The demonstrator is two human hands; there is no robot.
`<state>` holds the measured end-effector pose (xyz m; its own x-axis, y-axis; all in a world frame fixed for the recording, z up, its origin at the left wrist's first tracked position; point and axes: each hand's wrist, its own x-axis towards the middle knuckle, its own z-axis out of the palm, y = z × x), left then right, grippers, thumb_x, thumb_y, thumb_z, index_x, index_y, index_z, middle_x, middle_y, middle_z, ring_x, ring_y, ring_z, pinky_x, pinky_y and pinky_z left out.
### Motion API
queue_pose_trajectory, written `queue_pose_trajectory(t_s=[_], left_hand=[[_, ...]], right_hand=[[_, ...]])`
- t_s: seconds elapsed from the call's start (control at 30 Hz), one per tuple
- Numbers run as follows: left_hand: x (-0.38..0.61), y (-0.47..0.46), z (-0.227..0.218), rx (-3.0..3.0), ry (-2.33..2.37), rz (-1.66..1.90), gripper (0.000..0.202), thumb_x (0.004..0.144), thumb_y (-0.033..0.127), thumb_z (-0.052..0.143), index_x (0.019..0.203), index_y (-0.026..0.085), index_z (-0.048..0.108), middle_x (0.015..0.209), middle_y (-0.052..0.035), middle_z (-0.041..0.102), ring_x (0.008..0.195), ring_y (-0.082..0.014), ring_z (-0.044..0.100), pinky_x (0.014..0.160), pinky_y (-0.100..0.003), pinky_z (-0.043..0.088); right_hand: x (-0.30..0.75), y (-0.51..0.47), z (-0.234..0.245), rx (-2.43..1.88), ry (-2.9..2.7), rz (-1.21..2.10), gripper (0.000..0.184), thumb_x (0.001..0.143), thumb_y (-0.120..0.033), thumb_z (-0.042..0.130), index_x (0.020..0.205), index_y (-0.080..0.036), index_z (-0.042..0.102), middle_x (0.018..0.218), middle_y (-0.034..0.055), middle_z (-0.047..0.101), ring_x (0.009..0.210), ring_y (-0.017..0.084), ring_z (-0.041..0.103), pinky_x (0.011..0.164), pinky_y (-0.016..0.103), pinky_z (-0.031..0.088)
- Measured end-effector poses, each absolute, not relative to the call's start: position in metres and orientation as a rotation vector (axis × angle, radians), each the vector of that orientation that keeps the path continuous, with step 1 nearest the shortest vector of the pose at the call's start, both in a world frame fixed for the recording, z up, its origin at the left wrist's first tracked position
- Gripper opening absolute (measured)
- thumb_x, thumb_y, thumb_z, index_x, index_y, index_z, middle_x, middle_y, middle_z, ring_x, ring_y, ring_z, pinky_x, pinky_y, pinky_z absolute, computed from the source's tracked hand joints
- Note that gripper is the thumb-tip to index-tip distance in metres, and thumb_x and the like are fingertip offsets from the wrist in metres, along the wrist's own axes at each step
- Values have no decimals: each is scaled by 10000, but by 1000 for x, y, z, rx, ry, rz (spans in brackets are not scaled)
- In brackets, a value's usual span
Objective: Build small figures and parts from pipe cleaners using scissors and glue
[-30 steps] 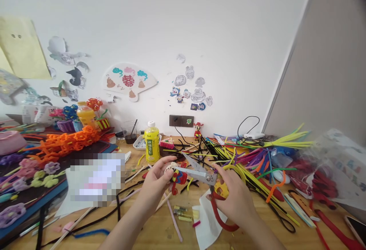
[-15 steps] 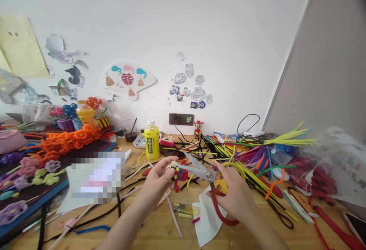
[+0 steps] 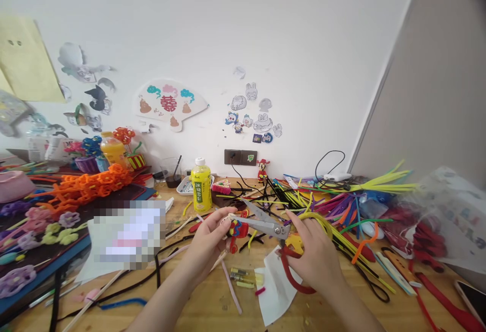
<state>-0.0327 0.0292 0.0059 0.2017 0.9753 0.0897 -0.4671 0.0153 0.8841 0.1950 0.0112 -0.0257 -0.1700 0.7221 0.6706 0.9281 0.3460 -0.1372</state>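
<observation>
Cup (image 3: 172, 176) of dark liquid with one brush in it stood beside one yellow bottle (image 3: 201, 190) on the wooden desk (image 3: 197, 312). My left hand (image 3: 207, 246) clamped one small red-and-blue pipe-cleaner figure (image 3: 238, 231), while my right hand (image 3: 313, 258), near but apart, gripped one pair of red-handled scissors (image 3: 266, 225), long axis diagonal, parted blades pointing up-left just beside the figure. Far right, a clear plastic bag (image 3: 448, 205) held red pipe cleaners (image 3: 427, 246).

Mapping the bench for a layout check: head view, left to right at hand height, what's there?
Pipe-cleaner flowers, pixelated sheet, left hand, scissors, right hand, orange pipe cleaner, plastic bag.
</observation>
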Motion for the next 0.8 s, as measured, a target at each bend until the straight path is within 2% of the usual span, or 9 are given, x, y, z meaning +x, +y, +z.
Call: queue_pose_trajectory(t_s=[0.37, 0.6, 0.8], left_hand=[[-35, 31, 7, 1044, 757, 1256, 296, 677, 310, 670, 920, 169, 575, 671, 6, 607, 435, -42, 457, 431, -179, 379], [-37, 34, 5, 1115, 779, 1248, 300, 679, 305, 667, 930, 168, 573, 682, 11, 579, 472, -48, 456, 447, -184, 388], [-38, 34, 6, 1158, 771, 1245, 317, 655, 309, 685, 923, 176, 582, 668, 23, 560, 475, -54, 447, 461, -199, 401]], right_hand=[[198, 12, -29, -1305, -1956, -725, 574, 714, -266, 542, 1258, -147, 405, 692, 37, 501, 673, 212, 457, 594, 297, 390], [202, 14, -29, -1258, -1996, -733, 517, 741, -219, 487, 1245, -122, 422, 683, 40, 520, 671, 207, 471, 589, 298, 401], [203, 14, -27, -1271, -2018, -644, 517, 717, -224, 504, 1222, -129, 450, 722, 55, 553, 703, 218, 490, 601, 306, 415]])
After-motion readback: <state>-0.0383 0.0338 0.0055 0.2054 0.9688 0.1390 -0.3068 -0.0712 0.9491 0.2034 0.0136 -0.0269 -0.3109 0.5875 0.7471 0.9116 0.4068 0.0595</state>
